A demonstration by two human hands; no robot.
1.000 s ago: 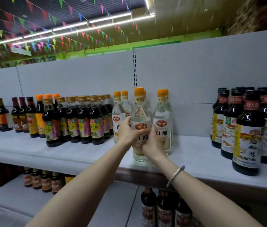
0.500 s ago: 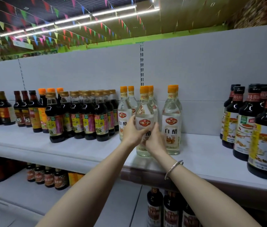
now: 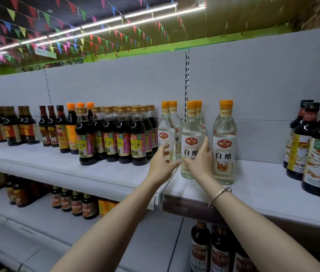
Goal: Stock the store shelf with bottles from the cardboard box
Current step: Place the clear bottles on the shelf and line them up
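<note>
This is a grocery shop. White shelves (image 3: 61, 169) carry rows of dark sauce bottles (image 3: 123, 138) and clear vinegar bottles (image 3: 225, 142). Coloured bunting (image 3: 88, 36) and strip lights (image 3: 127, 15) run overhead.

both hands (image 3: 182, 163) hover open beside an upright clear vinegar bottle (image 3: 191, 140) on the white shelf (image 3: 96, 173).

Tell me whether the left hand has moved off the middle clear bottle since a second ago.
Yes. The left hand has let go and drawn back leftward from the middle clear bottle, which stands on the shelf.
</note>
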